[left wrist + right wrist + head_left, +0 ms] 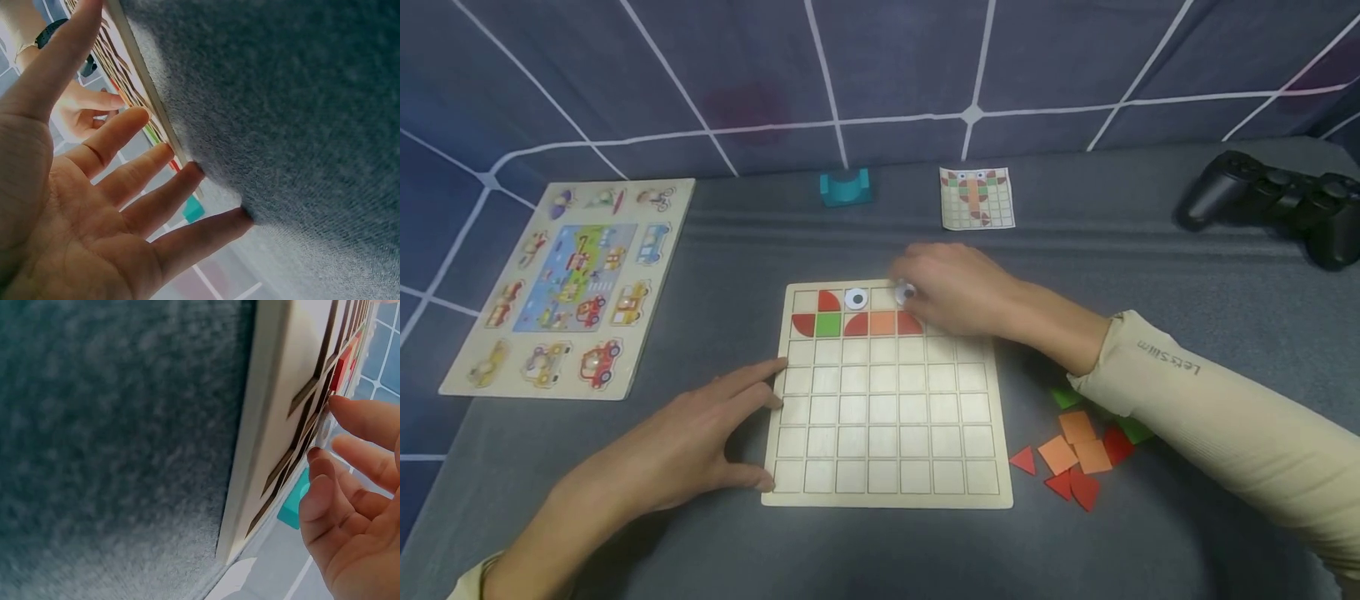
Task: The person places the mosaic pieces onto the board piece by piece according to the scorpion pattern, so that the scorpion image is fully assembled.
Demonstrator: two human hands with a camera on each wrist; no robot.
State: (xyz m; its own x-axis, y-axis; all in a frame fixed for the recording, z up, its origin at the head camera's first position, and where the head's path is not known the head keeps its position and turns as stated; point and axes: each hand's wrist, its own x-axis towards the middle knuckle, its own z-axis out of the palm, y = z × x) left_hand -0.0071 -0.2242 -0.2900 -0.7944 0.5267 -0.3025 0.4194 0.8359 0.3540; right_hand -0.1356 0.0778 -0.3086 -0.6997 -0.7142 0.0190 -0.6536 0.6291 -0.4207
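A wooden grid board lies flat in the middle of the head view. Its upper rows hold red quarter-round pieces, a green square, an orange square and a round eye piece. With thumb and fingers, my right hand pinches a second eye piece at a top-row cell; in the right wrist view this disc shows between the fingertips, against the board. My left hand spreads along the board's left edge, thumb and fingertips at its side.
Loose orange squares, red pieces and green pieces lie right of the board, partly under the right sleeve. Behind it are a pattern card and a teal holder. A vehicle puzzle lies left; a black game controller, right.
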